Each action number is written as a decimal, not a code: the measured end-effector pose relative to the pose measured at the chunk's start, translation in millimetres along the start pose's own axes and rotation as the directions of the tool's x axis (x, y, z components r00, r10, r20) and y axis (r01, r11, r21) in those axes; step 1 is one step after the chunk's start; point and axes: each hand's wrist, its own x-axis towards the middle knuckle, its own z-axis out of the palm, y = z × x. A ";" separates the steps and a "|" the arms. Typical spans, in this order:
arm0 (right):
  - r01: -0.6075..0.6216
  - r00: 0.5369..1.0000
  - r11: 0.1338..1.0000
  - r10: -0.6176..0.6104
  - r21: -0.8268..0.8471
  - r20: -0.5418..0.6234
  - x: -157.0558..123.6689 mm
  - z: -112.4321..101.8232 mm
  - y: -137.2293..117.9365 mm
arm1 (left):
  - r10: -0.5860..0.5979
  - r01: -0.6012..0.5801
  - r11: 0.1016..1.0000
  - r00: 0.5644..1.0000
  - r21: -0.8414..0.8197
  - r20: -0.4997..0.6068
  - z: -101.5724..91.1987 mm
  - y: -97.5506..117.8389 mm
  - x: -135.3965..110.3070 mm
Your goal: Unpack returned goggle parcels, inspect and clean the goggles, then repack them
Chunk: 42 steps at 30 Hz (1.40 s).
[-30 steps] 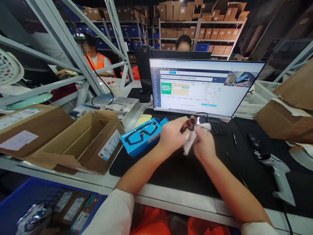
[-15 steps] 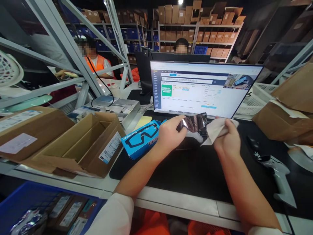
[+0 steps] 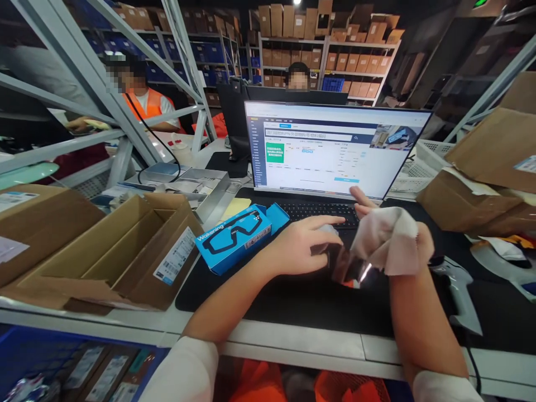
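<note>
A pair of dark sunglasses (image 3: 350,272) with a shiny lens is tilted between my two hands above the black mat. My left hand (image 3: 295,245) has its thumb and a finger at the near-left end of the sunglasses, while its index finger points out over the keyboard (image 3: 318,210). A pale cloth (image 3: 387,237) is draped over my right hand (image 3: 424,245), which grips it against the other end of the lens. One right finger sticks up in front of the monitor. Behind my left fingers lies some clear plastic, partly hidden. The blue glasses box (image 3: 234,237), its end flap open, lies left of my left hand.
Open cardboard boxes (image 3: 121,251) stand at left, more cartons (image 3: 469,195) at right. The monitor (image 3: 330,148) rises behind the keyboard. A barcode scanner (image 3: 463,296) lies right of my right forearm. Two people sit beyond the desk. A blue bin (image 3: 25,346) is below left.
Both hands have come lower and nearer, with the sunglasses tilting down. The cloth now wraps over my right hand, and my left fingers have spread. The view has shifted slightly right.
</note>
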 end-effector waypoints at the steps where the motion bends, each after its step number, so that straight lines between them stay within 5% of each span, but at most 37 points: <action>1: -0.030 0.996 1.000 0.029 0.007 0.081 -1.7 8.3 0.8 | -0.002 0.003 0.999 1.000 -0.033 0.028 3.1 2.5 0.3; 3: -0.037 0.982 0.998 0.028 0.045 0.184 -3.3 21.8 3.8 | -0.035 0.041 0.995 0.997 -0.094 0.064 9.4 4.5 1.1; 6: -0.045 0.989 0.996 0.035 0.071 0.141 -0.5 28.5 10.7 | -0.111 0.121 0.978 0.992 -0.169 0.065 15.2 1.9 1.9; 11: -0.292 0.946 0.948 0.266 0.128 0.185 13.3 8.1 27.5 | -0.232 0.227 0.963 0.973 -0.143 -0.019 6.7 -1.5 1.5; 14: -0.199 0.976 0.975 0.188 0.102 0.108 17.4 -2.1 33.3 | -0.257 0.253 0.966 0.963 -0.052 -0.084 -2.9 0.9 0.1; 21: -0.083 0.963 0.975 0.131 -0.204 0.235 7.5 0.6 20.1 | -0.304 0.310 0.950 0.942 0.024 -0.141 -11.8 9.8 -1.7; 30: -0.047 0.999 0.997 0.046 0.063 0.017 1.9 4.6 13.9 | -0.258 0.271 0.959 0.957 0.086 -0.136 -20.1 27.1 -4.8; 34: 0.014 1.000 0.990 -0.010 0.137 -0.029 -8.1 10.8 -0.7 | -0.189 0.221 0.940 0.972 0.262 -0.143 -18.7 33.2 -8.6; 37: 0.133 0.981 0.991 -0.135 0.025 0.139 -22.9 13.2 -16.0 | -0.122 0.195 0.896 0.972 0.399 -0.202 -15.4 34.5 -10.7; 40: 0.310 0.874 0.917 -0.172 -0.250 0.454 -33.0 15.5 -24.3 | -0.041 0.157 0.857 0.970 0.491 -0.240 -12.3 29.6 -10.2; 42: 0.423 0.858 0.823 -0.230 -0.380 0.459 -32.6 17.5 -21.4 | 0.026 0.115 0.838 0.968 0.533 -0.250 -9.7 23.2 -8.4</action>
